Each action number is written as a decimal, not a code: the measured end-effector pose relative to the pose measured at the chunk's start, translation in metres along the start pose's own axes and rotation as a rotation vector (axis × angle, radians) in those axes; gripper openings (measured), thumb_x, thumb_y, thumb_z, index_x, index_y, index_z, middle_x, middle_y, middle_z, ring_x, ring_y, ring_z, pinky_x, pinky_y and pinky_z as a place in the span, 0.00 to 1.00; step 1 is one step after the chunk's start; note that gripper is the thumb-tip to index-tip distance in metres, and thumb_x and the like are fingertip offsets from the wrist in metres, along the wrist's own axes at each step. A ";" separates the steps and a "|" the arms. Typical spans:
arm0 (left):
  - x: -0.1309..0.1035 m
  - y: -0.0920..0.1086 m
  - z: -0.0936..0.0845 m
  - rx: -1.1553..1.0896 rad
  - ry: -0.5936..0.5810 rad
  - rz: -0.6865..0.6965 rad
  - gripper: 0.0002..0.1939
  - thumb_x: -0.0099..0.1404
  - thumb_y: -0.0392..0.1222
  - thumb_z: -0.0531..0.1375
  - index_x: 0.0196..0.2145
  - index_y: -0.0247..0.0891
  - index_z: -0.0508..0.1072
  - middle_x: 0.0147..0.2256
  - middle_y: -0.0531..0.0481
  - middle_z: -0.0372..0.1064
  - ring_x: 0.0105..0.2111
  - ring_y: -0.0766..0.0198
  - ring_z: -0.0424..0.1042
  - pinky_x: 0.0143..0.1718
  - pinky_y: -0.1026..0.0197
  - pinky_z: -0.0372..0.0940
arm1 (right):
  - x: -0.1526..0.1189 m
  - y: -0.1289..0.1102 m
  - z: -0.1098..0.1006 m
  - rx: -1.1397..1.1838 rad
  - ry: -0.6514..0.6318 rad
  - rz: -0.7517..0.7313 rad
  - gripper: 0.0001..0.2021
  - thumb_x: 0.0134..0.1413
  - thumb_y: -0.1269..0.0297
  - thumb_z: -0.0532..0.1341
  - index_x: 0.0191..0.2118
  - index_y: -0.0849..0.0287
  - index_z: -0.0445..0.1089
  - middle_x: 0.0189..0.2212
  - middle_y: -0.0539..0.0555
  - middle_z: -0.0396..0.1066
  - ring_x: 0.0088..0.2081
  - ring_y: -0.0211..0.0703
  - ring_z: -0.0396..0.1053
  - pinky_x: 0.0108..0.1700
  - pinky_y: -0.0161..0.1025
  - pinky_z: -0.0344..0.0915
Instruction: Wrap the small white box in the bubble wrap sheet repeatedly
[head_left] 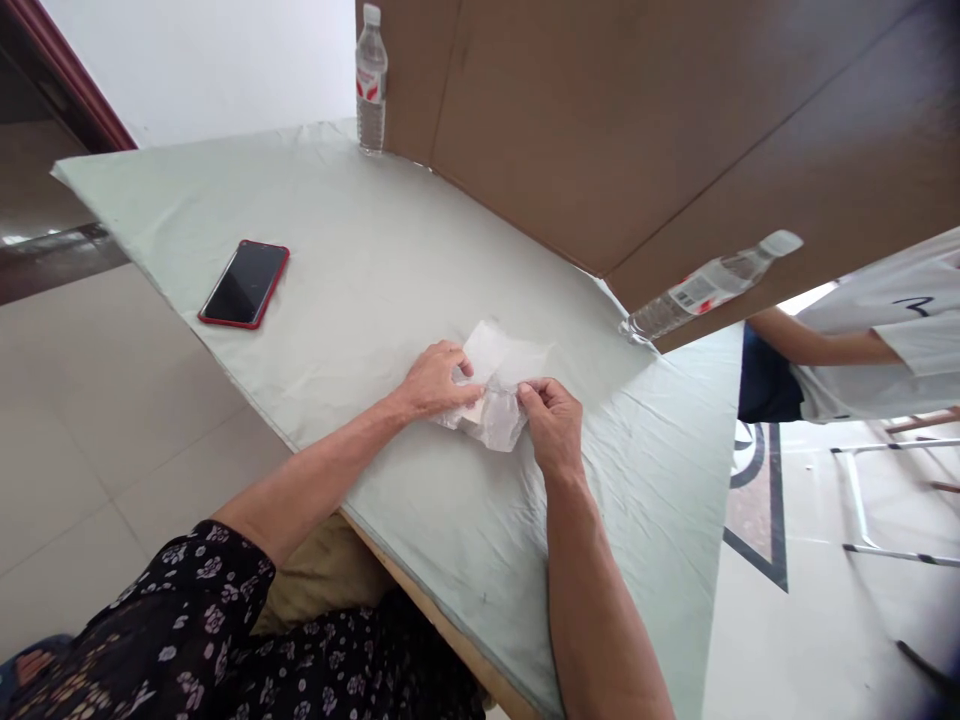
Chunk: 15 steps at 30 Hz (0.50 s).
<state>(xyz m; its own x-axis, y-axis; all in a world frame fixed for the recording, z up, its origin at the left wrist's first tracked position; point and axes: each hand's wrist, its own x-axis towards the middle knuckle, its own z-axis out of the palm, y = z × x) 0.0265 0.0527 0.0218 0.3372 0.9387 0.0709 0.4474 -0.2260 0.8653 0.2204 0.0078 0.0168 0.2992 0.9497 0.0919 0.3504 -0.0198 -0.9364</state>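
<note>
A crumpled wrapper (501,420) lies on the pale green cloth (360,280) between the two hands, whitish and see-through in places, its sheet flared flat at the far side and bunched into creases nearer the person. A small cream and pinkish patch shows under it by the left thumb (too blurred to tell what it is). The left hand (439,382) is half open, its thumb touching the wrapper and its fingers curved above, a gap between them. The right hand (553,415) has thumb and forefinger pinched together on the wrapper's right edge, the other fingers curled in.

The near table edge (427,605) runs slantwise below the forearms, close to the person's lap. Leftward, a broad stretch of cloth reaches to the phone (245,285), which lies near the left border. On the far side the room narrows toward the brown panel (525,120), with one bottle (370,85) upright by its left end and a second bottle (712,285), slanting in view, near its right end
</note>
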 end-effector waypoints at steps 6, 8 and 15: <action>0.006 -0.010 -0.012 0.119 0.233 -0.117 0.07 0.57 0.34 0.57 0.22 0.38 0.66 0.42 0.44 0.73 0.45 0.55 0.70 0.52 0.52 0.65 | 0.008 0.021 -0.009 -0.080 0.119 0.021 0.11 0.47 0.55 0.61 0.33 0.58 0.70 0.23 0.48 0.68 0.26 0.40 0.64 0.34 0.40 0.63; 0.008 -0.015 -0.015 0.282 0.314 -0.154 0.08 0.56 0.32 0.59 0.22 0.39 0.65 0.41 0.44 0.73 0.47 0.51 0.69 0.53 0.49 0.64 | 0.012 0.027 -0.014 -0.205 0.160 0.007 0.14 0.47 0.56 0.60 0.38 0.59 0.71 0.22 0.47 0.68 0.27 0.41 0.65 0.36 0.42 0.64; 0.009 -0.025 -0.018 0.443 0.440 -0.138 0.11 0.55 0.30 0.59 0.37 0.40 0.71 0.43 0.41 0.73 0.48 0.47 0.68 0.51 0.43 0.65 | 0.008 0.011 -0.023 -0.398 0.328 -0.165 0.20 0.50 0.58 0.60 0.49 0.59 0.69 0.35 0.53 0.75 0.29 0.40 0.68 0.38 0.43 0.66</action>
<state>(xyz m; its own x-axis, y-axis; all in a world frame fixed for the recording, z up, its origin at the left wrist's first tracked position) 0.0030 0.0713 0.0097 -0.0780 0.9646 0.2520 0.7941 -0.0927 0.6007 0.2475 0.0083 0.0153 0.4510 0.8042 0.3872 0.7059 -0.0559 -0.7061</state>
